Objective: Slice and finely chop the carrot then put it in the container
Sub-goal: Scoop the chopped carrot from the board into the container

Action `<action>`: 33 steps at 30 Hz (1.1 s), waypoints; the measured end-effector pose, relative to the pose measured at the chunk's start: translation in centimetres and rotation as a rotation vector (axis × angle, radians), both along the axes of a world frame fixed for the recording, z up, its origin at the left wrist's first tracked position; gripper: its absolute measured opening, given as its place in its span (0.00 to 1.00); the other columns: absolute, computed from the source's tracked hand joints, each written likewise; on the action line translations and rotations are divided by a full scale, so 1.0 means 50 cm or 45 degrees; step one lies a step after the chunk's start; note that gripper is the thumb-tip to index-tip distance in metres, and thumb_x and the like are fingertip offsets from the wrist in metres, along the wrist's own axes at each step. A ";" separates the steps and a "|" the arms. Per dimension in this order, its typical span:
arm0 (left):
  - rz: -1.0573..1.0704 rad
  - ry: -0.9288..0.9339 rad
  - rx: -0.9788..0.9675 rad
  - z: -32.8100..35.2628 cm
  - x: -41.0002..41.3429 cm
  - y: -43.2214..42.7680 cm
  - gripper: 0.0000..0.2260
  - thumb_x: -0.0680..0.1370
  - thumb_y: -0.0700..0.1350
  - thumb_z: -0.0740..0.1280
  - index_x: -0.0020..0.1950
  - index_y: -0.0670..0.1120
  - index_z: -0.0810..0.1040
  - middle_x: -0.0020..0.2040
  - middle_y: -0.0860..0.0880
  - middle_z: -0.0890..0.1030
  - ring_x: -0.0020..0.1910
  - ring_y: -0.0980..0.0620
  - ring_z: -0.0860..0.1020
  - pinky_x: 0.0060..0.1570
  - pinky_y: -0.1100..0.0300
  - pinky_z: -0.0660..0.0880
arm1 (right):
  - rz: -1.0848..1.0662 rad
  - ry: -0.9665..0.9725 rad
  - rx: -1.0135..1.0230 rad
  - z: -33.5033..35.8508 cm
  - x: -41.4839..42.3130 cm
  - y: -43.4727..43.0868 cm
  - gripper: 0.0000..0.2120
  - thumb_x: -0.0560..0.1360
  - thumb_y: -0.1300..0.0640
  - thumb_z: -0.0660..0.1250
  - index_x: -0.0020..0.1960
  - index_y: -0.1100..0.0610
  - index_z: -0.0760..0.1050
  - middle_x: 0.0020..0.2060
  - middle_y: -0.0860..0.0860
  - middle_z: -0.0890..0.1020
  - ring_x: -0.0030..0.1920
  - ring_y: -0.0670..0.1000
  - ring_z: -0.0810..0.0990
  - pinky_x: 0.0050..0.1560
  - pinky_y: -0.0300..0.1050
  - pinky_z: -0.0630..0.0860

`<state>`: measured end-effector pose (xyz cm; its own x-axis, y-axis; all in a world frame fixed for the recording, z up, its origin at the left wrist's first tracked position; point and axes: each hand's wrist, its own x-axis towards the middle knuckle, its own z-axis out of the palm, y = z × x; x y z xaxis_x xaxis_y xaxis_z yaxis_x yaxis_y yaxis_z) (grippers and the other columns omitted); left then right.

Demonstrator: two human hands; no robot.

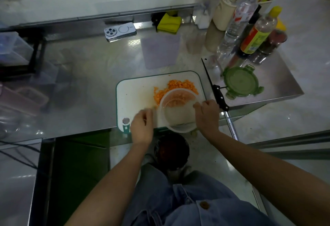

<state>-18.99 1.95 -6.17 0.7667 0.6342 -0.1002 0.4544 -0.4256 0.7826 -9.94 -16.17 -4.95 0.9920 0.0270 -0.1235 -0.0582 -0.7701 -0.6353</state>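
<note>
Hands (207, 113) (142, 127) at clear container (178, 120), carrot (180, 85) finely chopped

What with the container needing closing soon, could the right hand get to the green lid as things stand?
Probably yes, once free: the right hand now grips the container, and the lid lies uncovered to its right, with only the knife lying flat between them.

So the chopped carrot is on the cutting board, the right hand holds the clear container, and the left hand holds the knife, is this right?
Not the knife: in the head view the knife lies on the counter right of the cutting board, no hand on it. The rest holds.
</note>
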 end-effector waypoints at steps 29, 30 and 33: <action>0.011 0.817 -1.340 -0.040 -0.035 -0.091 0.13 0.81 0.49 0.57 0.54 0.41 0.73 0.47 0.39 0.78 0.40 0.44 0.79 0.32 0.56 0.80 | 0.831 0.254 -0.104 -0.044 0.015 -0.071 0.18 0.79 0.54 0.61 0.37 0.64 0.78 0.34 0.58 0.81 0.35 0.56 0.79 0.39 0.55 0.76; 0.036 0.812 -1.357 -0.041 -0.030 -0.092 0.11 0.81 0.48 0.57 0.52 0.42 0.73 0.46 0.39 0.78 0.39 0.44 0.78 0.32 0.56 0.80 | 0.862 0.231 -0.033 -0.042 0.025 -0.063 0.16 0.79 0.55 0.61 0.37 0.63 0.78 0.34 0.56 0.81 0.34 0.55 0.79 0.38 0.55 0.77; 0.071 0.787 -1.405 -0.046 -0.016 -0.087 0.09 0.80 0.44 0.58 0.53 0.40 0.73 0.45 0.39 0.79 0.41 0.43 0.79 0.37 0.54 0.81 | 0.801 0.089 0.149 -0.040 0.057 -0.036 0.09 0.77 0.57 0.63 0.42 0.59 0.79 0.36 0.50 0.79 0.36 0.51 0.78 0.40 0.53 0.77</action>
<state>-19.79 -2.43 -8.45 0.3782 0.0153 -0.9256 0.8660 0.3476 0.3596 -7.10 -17.99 -6.95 0.7719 0.6182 -0.1484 0.3377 -0.5964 -0.7282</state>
